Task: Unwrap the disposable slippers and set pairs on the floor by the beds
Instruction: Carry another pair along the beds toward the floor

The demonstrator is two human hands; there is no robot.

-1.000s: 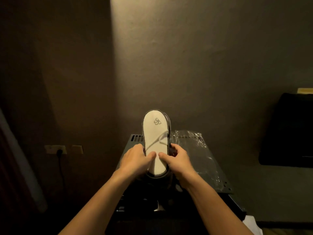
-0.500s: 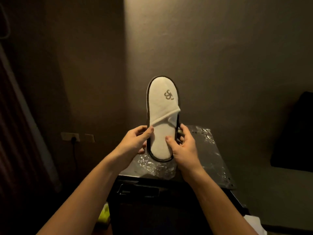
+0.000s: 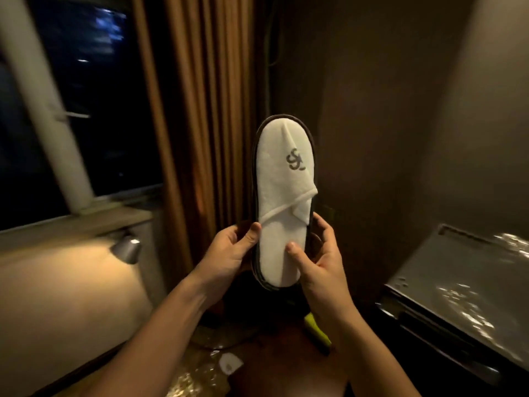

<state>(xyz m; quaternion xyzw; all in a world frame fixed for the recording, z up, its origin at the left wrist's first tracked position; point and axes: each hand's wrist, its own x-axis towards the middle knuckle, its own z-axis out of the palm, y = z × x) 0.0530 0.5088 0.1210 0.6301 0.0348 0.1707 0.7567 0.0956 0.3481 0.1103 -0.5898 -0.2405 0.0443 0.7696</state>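
Brown curtains (image 3: 197, 110) behind, both hands' fingers (image 3: 292, 247) grip the unwrapped slippers (image 3: 282, 202) upright; separating and flooring them likely follows.

To your left you have a dark window (image 3: 86, 90) crossed by a pale slanting frame bar (image 3: 48, 110), with a sill (image 3: 74, 222) beneath it. A small metal lamp head (image 3: 127, 249) sits under the sill and throws warm light on the pale surface (image 3: 65, 285) below. Brown curtains (image 3: 197, 110) hang in folds straight ahead of you, beside a plain dark wall (image 3: 386, 124). At your right stands a dark cabinet (image 3: 446, 310), its top glinting. Low down you can see a yellow-green object (image 3: 316, 329), too blurred to identify.
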